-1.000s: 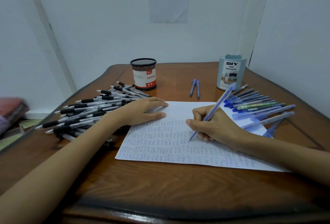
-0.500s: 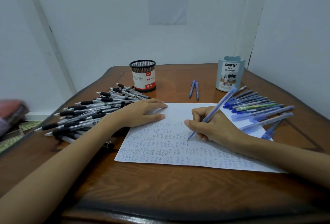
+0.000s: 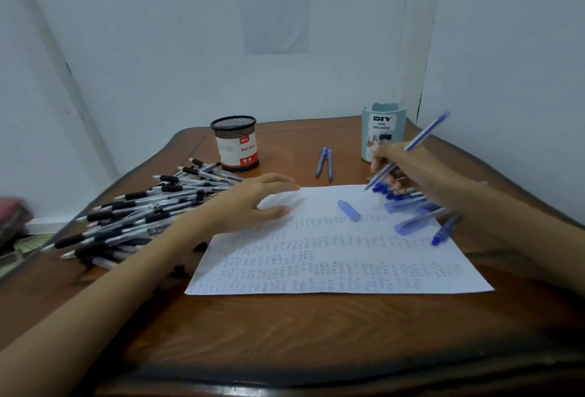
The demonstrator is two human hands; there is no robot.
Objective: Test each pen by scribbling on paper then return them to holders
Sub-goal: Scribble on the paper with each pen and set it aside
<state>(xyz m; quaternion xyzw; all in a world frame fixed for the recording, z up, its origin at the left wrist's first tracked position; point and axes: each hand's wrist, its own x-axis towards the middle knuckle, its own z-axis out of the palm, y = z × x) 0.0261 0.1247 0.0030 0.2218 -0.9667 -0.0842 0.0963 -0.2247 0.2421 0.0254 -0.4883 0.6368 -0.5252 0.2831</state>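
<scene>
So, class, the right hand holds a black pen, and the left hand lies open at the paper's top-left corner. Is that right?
Not quite: the pen in the right hand is blue, not black, as the head view shows. The left hand does lie open at the top-left corner of the paper.

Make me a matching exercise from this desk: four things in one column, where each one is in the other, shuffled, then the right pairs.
Things: 1 black pen pile; 2 loose blue cap; 3 mesh holder; 4 uncapped blue pen.
Places: A in the right hand; B lying on the paper; C far side of the table, left of the two blue pens; D on the table left of the paper.
Pairs: 1-D, 2-B, 3-C, 4-A.
</scene>
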